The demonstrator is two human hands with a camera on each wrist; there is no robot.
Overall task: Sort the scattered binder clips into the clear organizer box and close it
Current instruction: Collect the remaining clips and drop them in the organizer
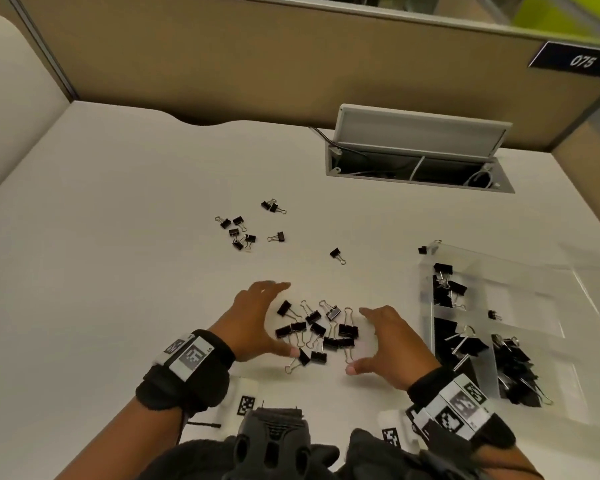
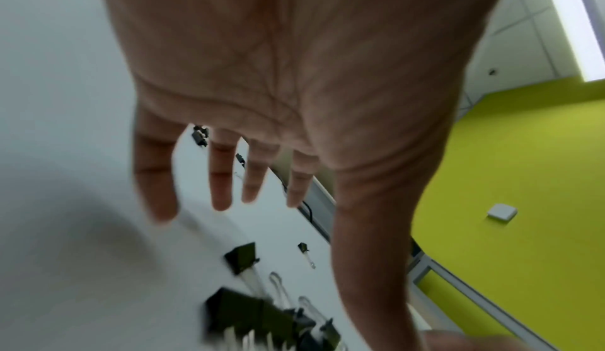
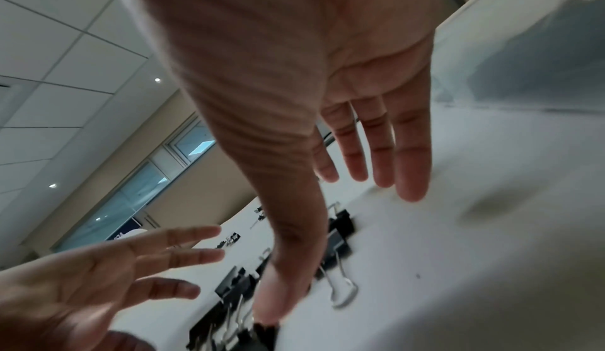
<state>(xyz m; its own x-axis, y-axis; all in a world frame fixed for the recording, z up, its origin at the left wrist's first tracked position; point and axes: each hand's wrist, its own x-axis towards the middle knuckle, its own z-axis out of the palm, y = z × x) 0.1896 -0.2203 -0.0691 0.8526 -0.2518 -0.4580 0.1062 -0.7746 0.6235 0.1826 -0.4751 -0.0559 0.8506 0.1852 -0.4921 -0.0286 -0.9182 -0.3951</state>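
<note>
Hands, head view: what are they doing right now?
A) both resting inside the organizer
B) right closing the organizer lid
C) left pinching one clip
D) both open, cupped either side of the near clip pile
D: the left hand and right hand flank the near pile of binder clips with fingers spread, gripping nothing; the organizer box lies open to the right.

Bare worktop (image 1: 101, 271) lies open to the left. The organizer (image 1: 520, 306) blocks the right side; small clips (image 1: 238, 232) and an open cable hatch (image 1: 420, 150) sit farther back.
</note>
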